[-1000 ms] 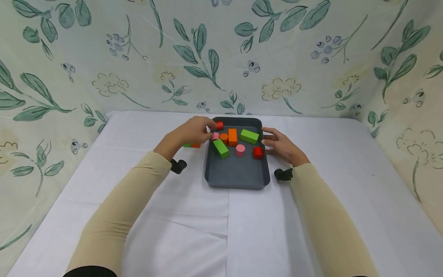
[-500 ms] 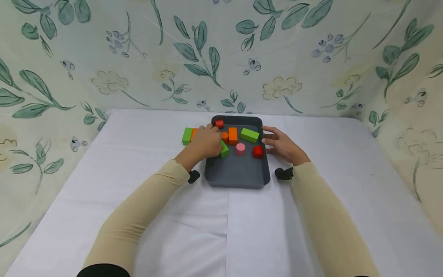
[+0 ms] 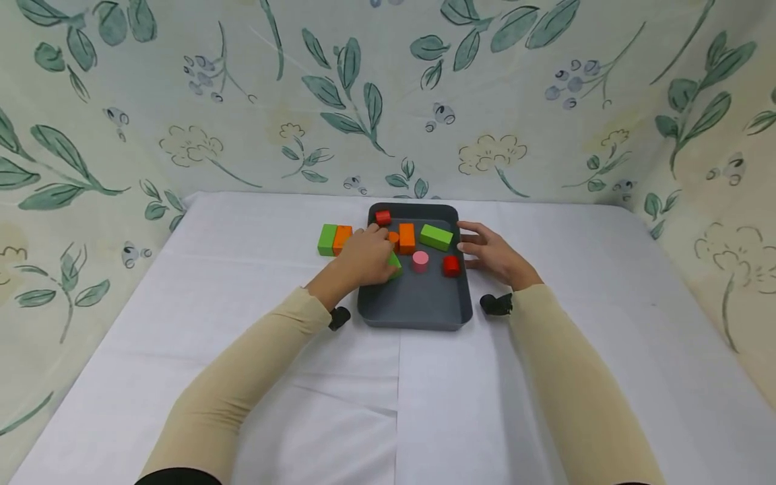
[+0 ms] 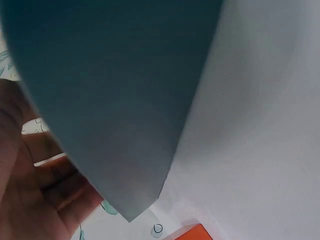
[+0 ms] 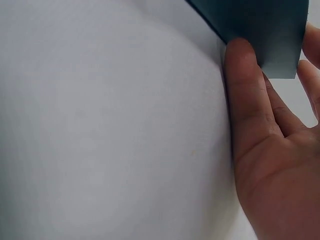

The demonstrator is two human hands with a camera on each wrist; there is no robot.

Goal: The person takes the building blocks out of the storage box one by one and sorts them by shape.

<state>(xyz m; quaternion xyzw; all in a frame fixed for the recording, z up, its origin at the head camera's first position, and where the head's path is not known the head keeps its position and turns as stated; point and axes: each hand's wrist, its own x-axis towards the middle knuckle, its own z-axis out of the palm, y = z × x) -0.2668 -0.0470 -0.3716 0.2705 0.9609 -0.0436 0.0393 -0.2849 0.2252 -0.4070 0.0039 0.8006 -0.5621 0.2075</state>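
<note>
In the head view, a dark grey tray holds several coloured blocks. My left hand reaches over its left wall and holds a green block, whose right end shows past the hand; the fingertips are hidden. The left wrist view shows that hand's fingers beyond the tray wall. My right hand rests against the tray's right side with fingers spread. In the right wrist view its thumb touches the outside of the wall.
Inside the tray lie an orange block, another green block, a pink cylinder, a red cylinder and a red piece. Left of the tray, a green block and an orange block sit side by side on the white cloth.
My left hand has moved right and down from the tray's upper-left edge to the green block, which has shifted slightly. The right hand has stayed in place.
</note>
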